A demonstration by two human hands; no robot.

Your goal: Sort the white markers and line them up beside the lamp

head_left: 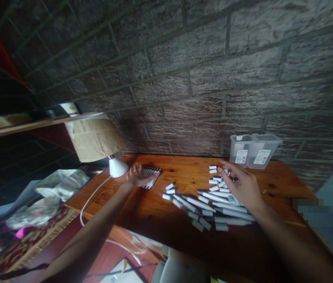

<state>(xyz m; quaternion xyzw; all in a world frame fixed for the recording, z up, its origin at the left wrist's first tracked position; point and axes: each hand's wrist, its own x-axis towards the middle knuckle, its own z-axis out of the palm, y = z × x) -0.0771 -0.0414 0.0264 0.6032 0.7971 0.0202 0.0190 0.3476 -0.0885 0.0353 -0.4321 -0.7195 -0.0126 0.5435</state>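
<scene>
Left hand [136,177], fingers apart, lies across aligned pens [151,182]; right hand [243,182], thumb and forefinger parted, beside white caps [213,171].

The right hand [241,182] partly hides some markers [231,221]; container labels [241,156] are illegibly small

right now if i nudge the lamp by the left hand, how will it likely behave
The lamp could tip fairly easily, since its wide shade overhangs a much narrower white base. The shade looks thin and papery, so squeezing may dent it. The white cord trailing over the table edge might drag a little.
</scene>
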